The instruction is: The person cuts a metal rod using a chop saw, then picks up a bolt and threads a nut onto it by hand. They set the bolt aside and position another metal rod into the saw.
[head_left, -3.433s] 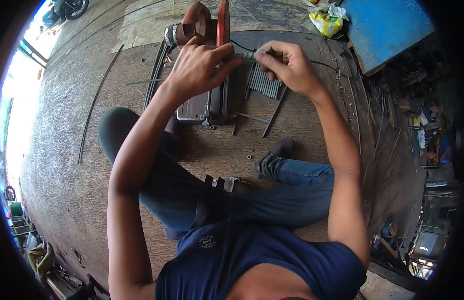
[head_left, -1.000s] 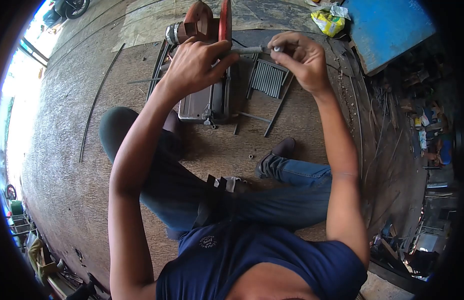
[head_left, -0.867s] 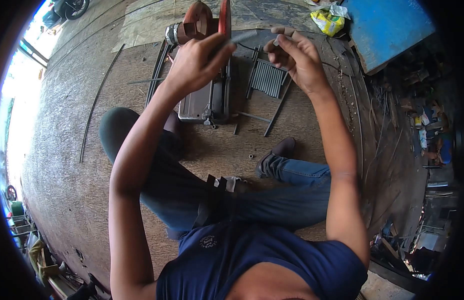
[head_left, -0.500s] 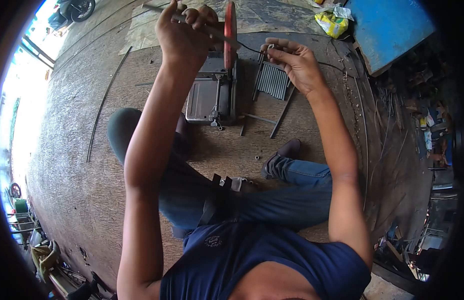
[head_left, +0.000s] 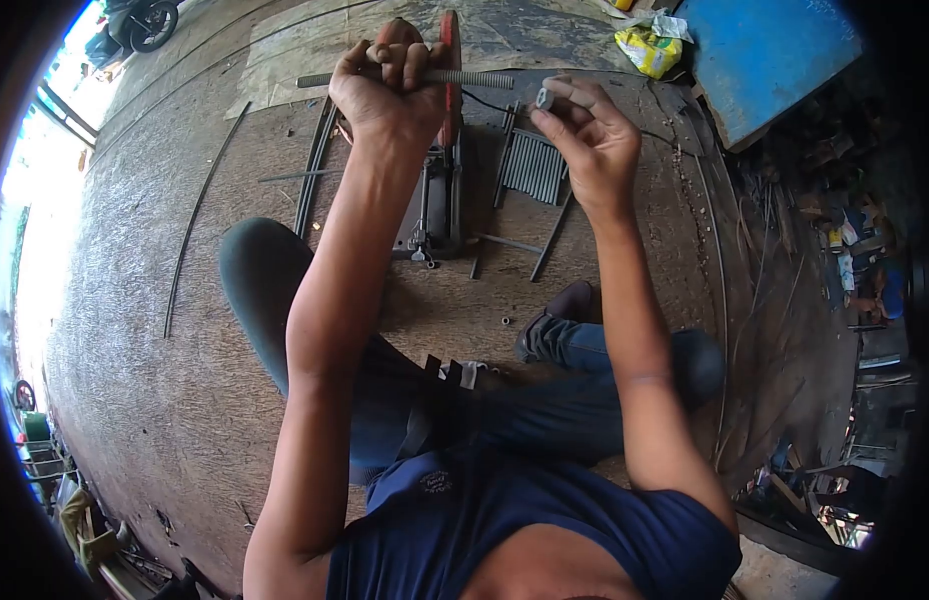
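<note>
One threaded rod [head_left: 477,78] lies crosswise in my left hand [head_left: 385,92], fingers curled tightly around it. My right hand [head_left: 597,140] pinches a nut [head_left: 545,99] between thumb and fingers, just beside the rod's end, apart.

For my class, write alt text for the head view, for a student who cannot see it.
The left hand grips a threaded rod; the right hand holds a nut near its tip, not touching. Behind, a machine stands beside short rods lying in a row.

navy short-sleeved shirt [head_left: 485,505]; pale round chest print [head_left: 437,482]; blue jeans [head_left: 565,415]; dark shoe [head_left: 573,302]
</note>
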Demonstrator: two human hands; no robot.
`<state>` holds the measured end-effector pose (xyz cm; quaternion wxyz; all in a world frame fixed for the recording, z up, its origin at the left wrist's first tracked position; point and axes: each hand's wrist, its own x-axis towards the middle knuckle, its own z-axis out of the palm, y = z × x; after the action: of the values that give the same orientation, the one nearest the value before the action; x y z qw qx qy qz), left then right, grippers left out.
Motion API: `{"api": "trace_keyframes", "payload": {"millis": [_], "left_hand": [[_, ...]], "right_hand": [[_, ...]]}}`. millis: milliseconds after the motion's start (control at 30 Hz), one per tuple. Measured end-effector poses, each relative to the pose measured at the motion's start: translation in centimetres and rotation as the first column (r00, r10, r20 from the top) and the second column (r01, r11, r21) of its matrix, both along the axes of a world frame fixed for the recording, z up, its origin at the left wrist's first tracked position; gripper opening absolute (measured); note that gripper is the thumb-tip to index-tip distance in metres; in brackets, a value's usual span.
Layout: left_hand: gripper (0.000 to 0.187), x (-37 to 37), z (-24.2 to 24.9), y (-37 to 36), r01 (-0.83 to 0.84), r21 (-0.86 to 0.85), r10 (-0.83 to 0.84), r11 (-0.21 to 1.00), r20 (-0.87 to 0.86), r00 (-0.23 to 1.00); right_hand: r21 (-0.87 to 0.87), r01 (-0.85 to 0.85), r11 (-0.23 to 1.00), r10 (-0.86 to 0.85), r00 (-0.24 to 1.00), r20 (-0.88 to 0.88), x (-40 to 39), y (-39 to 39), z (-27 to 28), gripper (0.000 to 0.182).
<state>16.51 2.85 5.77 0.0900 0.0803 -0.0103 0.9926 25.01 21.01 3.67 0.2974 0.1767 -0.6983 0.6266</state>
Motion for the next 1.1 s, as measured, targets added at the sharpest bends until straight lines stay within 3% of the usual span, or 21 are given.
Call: {"api": "trace_keyframes", "payload": {"millis": [33,167,267,333,567,667,733,867,933,1100], "left_hand": [[0.028,0.3,0.5,0.3,-0.065,-0.085,0.075,0.994,0.118,0.990],[0.024,-1.3,-1.4,-0.4,-0.071,-0.098,0.079,0.993,0.080,0.994],[0.025,-1.2,-1.4,0.2,-0.087,-0.138,0.110,0.987,0.170,0.979],[0.028,-1.0,-1.4,0.3,0.016,-0.029,-0.014,0.999,0.054,0.998],[0.032,-0.2,-1.0,1.2,0.026,-0.039,-0.023,0.999,0.054,0.998],[0.032,0.1,-0.7,1.4,0.034,-0.046,-0.034,0.998,0.003,0.999],[0.032,0.4,-0.6,1.5,-0.005,-0.111,0.001,0.994,-0.030,1.000],[0.031,0.4,-0.9,1.5,-0.012,-0.086,0.010,0.996,-0.034,0.999],[0.031,0.7,-0.9,1.5,-0.039,-0.141,0.034,0.989,-0.037,0.999],[0.030,1.7,-0.2,2.2,-0.066,-0.183,0.065,0.981,-0.012,0.998]], "right_hand": [[0.042,0.033,0.999,-0.031,0.999,-0.038,0.0,-0.1,-0.1,0.025],[0.077,0.107,0.991,-0.103,0.993,-0.058,0.0,-0.4,0.1,0.024],[0.165,0.126,0.978,-0.111,0.989,-0.095,-0.2,-0.3,0.0,0.025],[0.149,0.117,0.982,-0.101,0.989,-0.109,-0.3,-0.3,-0.2,0.023],[0.150,0.162,0.975,-0.139,0.978,-0.155,-0.4,-0.1,-0.6,0.022],[0.225,0.201,0.953,-0.150,0.962,-0.228,-0.6,0.2,-0.8,0.021],[0.223,0.148,0.964,-0.114,0.981,-0.158,-0.3,0.0,-0.7,0.018],[0.132,0.121,0.984,-0.120,0.993,-0.014,0.6,-1.0,-0.5,0.017],[0.082,0.086,0.993,-0.094,0.991,0.097,0.8,-1.3,-0.6,0.023],[0.091,0.152,0.984,-0.166,0.970,0.175,0.7,-1.3,-1.0,0.038]]}}
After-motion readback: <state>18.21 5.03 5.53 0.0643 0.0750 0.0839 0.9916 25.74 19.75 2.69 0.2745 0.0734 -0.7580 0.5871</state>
